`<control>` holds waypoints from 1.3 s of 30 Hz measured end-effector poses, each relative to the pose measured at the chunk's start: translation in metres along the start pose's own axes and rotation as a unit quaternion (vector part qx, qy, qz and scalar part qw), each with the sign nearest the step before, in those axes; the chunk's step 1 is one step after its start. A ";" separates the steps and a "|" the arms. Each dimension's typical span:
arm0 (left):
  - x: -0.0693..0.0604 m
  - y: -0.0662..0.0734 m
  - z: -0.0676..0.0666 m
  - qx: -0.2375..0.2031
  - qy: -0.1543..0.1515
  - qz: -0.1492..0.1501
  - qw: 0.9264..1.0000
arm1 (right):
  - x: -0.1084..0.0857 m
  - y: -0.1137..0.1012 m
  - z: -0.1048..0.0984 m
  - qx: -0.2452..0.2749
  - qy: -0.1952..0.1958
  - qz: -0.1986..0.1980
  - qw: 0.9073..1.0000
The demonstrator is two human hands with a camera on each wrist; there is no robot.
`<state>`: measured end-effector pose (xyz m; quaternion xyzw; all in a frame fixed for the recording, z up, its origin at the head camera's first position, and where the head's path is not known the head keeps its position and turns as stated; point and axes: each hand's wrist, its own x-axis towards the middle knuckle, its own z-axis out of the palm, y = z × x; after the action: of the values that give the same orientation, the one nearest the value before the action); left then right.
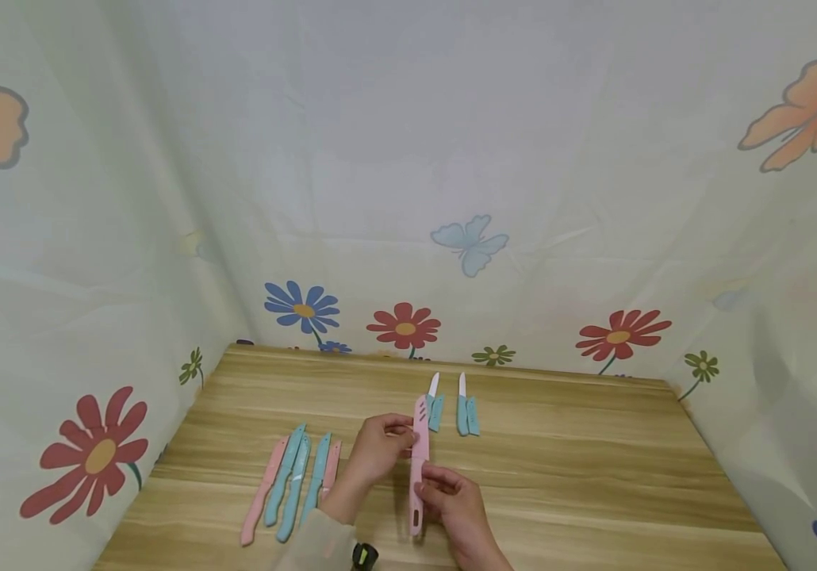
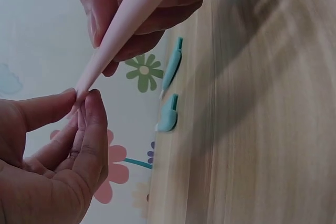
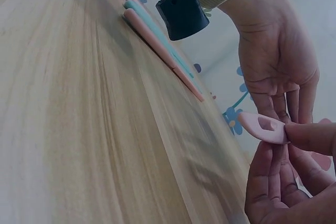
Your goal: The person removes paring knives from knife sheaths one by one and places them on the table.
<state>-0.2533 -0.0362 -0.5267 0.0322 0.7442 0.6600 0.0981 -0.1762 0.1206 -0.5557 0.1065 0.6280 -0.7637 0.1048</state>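
Above the table (image 1: 594, 476), between left and right edges: one pink sheathed knife (image 1: 420, 454), open room rightward; your left hand (image 1: 378, 448) pinches its sheath (image 1: 420, 415), your right hand (image 1: 455, 504) its handle (image 1: 416, 522).

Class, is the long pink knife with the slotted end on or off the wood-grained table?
Off: in both wrist views the knife shows against the flowered white backdrop, clear of the tabletop.

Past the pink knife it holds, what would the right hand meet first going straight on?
Probably the left hand, which pinches the same knife nearer its far end; exact depth is unclear.
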 end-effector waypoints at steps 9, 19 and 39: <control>0.002 0.001 0.000 -0.006 0.000 -0.007 1.000 | -0.004 -0.004 0.003 -0.005 -0.008 -0.001 1.000; 0.005 0.000 -0.002 -0.030 0.000 -0.008 1.000 | 0.000 -0.003 0.004 -0.021 -0.017 -0.007 1.000; 0.008 -0.003 -0.006 -0.034 0.003 -0.019 0.999 | -0.001 -0.001 0.007 -0.044 -0.018 -0.010 0.999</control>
<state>-0.2618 -0.0410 -0.5299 0.0128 0.7223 0.6827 0.1098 -0.1756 0.1137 -0.5528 0.0818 0.6603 -0.7379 0.1132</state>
